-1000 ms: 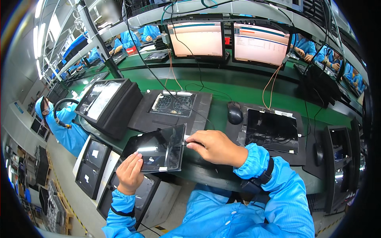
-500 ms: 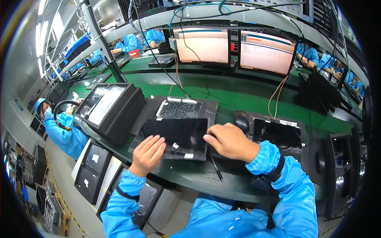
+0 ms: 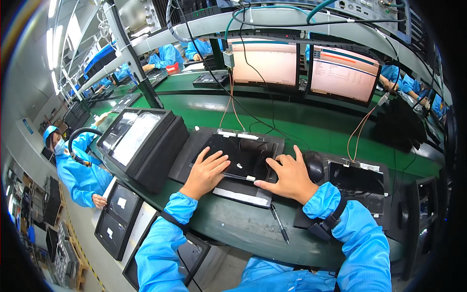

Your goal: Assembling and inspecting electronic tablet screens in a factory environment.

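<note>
- The dark, glossy, rectangular tablet-like panel lies on the matte black flat pad, in the middle of the green tabletop; setting it down there looks done.
- The left hand has its fingers spread over the panel's left side, clamped on nothing.
- The right hand has its thumb and fingers apart at the panel's right side and near corner, with no visible grip.
- With both hands on the panel, I judge that its positioning is not yet complete.
- A flat dark piece with a long whitish strip shows along the panel's near side; whether the two are joined, I cannot tell.
- Thin orange-brown wires reach the pad's far edge; a link to the panel cannot be made out, so connection remains unconfirmed.
- A slim black-and-silver pen lies loose near the right hand, untouched.
- A second dark glossy panel lies to the right, beyond the rounded black mouse, with no hand on it; whether it is finished, I cannot tell.
</note>
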{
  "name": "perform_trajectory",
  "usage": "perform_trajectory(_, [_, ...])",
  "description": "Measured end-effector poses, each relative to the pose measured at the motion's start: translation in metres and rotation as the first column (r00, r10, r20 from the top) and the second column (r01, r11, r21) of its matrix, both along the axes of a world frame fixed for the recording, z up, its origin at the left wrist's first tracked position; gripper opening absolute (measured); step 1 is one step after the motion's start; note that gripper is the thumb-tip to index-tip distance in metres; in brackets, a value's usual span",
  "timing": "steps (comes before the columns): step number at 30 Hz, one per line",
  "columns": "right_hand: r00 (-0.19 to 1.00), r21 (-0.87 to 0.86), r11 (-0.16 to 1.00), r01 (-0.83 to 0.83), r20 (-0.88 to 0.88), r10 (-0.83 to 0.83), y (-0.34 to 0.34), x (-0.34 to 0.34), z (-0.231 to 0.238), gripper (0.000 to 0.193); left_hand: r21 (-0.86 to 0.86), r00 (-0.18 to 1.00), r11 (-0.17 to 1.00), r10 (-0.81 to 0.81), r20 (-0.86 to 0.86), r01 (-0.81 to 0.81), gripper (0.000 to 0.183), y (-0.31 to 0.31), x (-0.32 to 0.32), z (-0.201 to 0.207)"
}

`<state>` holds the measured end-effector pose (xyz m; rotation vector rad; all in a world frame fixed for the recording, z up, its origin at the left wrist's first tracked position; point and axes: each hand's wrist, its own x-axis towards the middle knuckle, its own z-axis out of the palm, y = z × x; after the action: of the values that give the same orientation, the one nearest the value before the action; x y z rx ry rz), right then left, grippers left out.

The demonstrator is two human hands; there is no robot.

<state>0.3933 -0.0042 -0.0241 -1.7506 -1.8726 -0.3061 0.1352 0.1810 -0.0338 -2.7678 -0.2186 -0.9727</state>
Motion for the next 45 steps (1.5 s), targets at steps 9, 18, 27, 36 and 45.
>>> perform_trajectory(9, [0.975,-0.035,0.997,-0.066,0.209,0.072,0.0,-0.004,-0.005,0.078,-0.493,0.923,0.78,0.334,-0.192,-0.385,0.115,0.014,-0.017,-0.028])
perform_trajectory(18, [0.984,-0.09,0.995,-0.033,0.171,0.048,-0.002,-0.019,-0.004,0.073,-0.628,0.944,0.721,0.322,-0.072,-0.293,0.098,0.026,-0.024,-0.029])
perform_trajectory(27, [0.927,0.27,0.946,0.178,-0.37,-0.068,-0.232,0.096,0.075,0.027,-0.736,0.942,0.664,0.314,0.118,-0.129,0.054,-0.084,-0.033,-0.023])
perform_trajectory(36, [0.527,-0.136,0.559,0.818,-0.21,-0.823,-0.467,0.171,0.059,0.022,-0.374,0.773,-0.72,0.352,0.528,0.584,0.026,-0.272,0.015,0.013])
perform_trajectory(45, [0.903,-0.102,0.908,0.406,0.199,-0.381,-0.338,0.224,0.002,0.027,-0.504,0.923,0.852,-0.297,-0.244,0.141,0.067,-0.325,0.184,0.01])
